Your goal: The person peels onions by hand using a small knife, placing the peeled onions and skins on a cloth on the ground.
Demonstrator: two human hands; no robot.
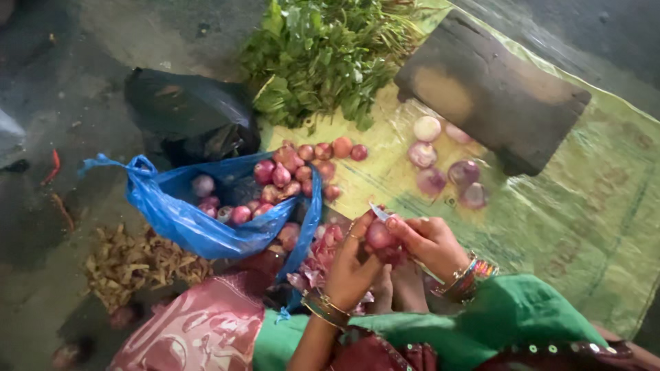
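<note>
Together, our hands held one onion (379, 235) low over our lap, just above a heap of pink peels (317, 264). Our left hand (350, 264) was curled around the onion from below, fingers closed on it, bangles at the wrist. Our right hand (427, 242) was clenched on a small knife (379, 211), whose blade pointed up and left over the top of the onion. Just left of the hands lay an open blue bag (185, 223) with unpeeled onions inside, and more of them spilled (313, 161) onto the yellow-green mat (584, 213). Farther up the mat, well apart from the hands, sat a few peeled onions (440, 161) beside a dark wooden block (491, 89). Leafy greens (320, 58) lay at the top, a black bag (189, 113) to their left, and dry husks (134, 264) on the ground at far left.
</note>
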